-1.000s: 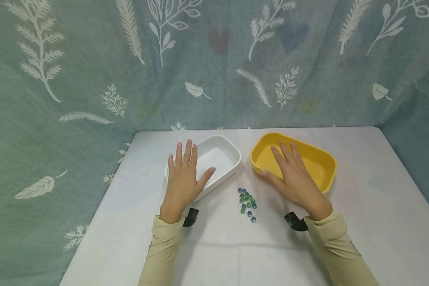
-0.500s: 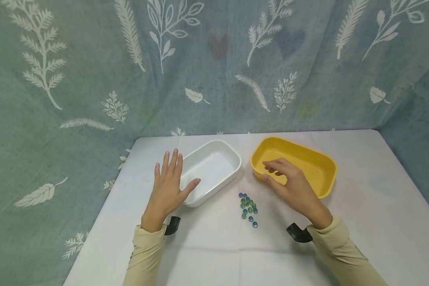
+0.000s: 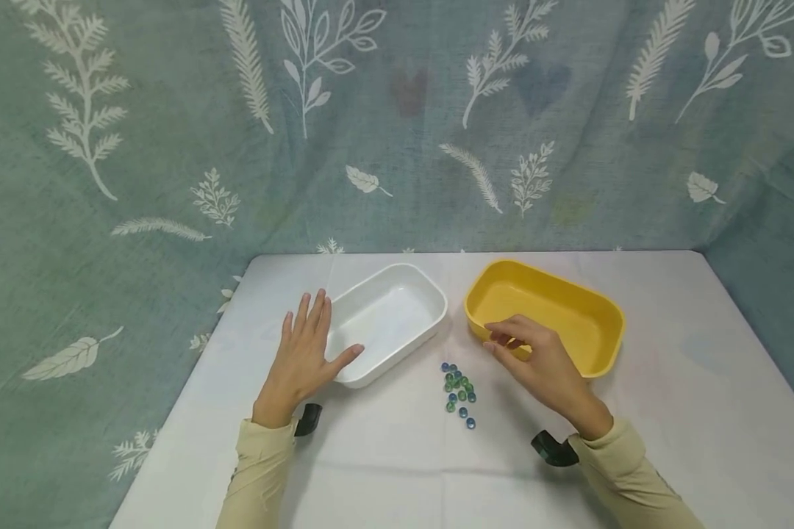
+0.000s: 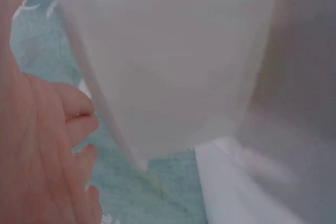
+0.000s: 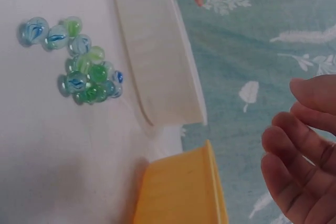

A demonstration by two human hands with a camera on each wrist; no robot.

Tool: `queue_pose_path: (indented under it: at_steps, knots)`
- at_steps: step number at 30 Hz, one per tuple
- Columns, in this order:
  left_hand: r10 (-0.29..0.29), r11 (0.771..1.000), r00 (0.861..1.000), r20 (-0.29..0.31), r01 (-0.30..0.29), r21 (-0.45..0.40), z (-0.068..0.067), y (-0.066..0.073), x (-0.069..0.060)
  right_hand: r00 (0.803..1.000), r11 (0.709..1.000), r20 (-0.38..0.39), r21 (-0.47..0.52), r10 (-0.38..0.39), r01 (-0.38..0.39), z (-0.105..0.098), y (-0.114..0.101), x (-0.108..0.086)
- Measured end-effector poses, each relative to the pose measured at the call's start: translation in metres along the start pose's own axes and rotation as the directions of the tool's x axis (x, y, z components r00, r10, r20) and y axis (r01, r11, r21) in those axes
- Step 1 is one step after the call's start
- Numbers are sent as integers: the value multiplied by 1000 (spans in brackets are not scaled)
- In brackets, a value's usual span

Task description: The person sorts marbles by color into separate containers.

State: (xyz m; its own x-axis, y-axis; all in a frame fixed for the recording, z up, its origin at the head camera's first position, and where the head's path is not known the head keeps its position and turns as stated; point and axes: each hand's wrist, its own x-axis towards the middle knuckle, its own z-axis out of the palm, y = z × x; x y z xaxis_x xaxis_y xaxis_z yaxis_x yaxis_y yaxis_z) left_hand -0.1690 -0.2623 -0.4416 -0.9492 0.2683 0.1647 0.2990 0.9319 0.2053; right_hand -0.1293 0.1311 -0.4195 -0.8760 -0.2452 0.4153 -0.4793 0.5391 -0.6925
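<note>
Blue and green glass marbles (image 3: 462, 395) lie in a loose cluster on the white cloth, between my two hands. In the right wrist view the same marbles (image 5: 97, 73) show coloured swirls. My left hand (image 3: 301, 364) hovers by the left end of the white tray (image 3: 397, 316), fingers straight and thumb spread, holding nothing. Over the near edge of the yellow tray (image 3: 576, 330) is my right hand (image 3: 542, 364), its fingers loosely bent toward the thumb. The right wrist view shows nothing between those fingers (image 5: 281, 140). Both trays have bare insides.
The trays stand side by side toward the back of the cloth-covered table (image 3: 384, 485), a narrow gap between them. A patterned curtain (image 3: 397, 191) hangs behind and along the sides. Black wrist mounts (image 3: 554, 448) stick out below both hands.
My left hand has moved left and toward me, off the white tray's inside. The right hand's fingers have gone from spread to loosely bent, and it has come slightly nearer. The marbles and trays stay put.
</note>
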Motion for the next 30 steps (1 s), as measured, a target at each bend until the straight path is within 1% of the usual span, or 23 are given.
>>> queue_pose_path:
  at_steps: [3, 7, 10, 15, 18, 21, 23, 25, 30]
  knots:
    - [4, 1000, 999, 34, -4, -6, 3, -3, 2, 1000, 1000, 12, -3, 8, -8, 0, 2, -2]
    - [-24, 1000, 996, 90, 24, -3, 8, -7, 3, 999, 999, 40, 6, 33, -33, 0, 5, -1]
    - [-42, 999, 993, 113, 43, 0, 10, -11, 2, 997, 999, 59, 19, 43, -45, 2, 7, 0]
    - [-45, 999, 991, 126, 46, 0, 12, -16, 1, 995, 998, 90, 48, 36, -40, 7, 9, 2]
    - [-37, 999, 991, 126, 37, 8, 12, -17, 1, 992, 997, 126, 69, 30, -39, 11, 10, 2]
    - [-29, 999, 992, 123, 27, 18, 11, -18, 1, 985, 995, 165, 80, 44, -58, 15, 12, 1]
    - [-23, 1000, 992, 124, 20, 18, 11, -18, 2, 980, 994, 188, 77, 61, -76, 18, 14, 1]
    - [-18, 1000, 992, 126, 15, 24, 11, -18, 2, 976, 995, 210, 64, 64, -78, 20, 17, 0]
    - [-14, 1000, 988, 155, 11, 21, 12, -16, 3, 968, 998, 248, 25, 42, -50, 24, 26, -4]
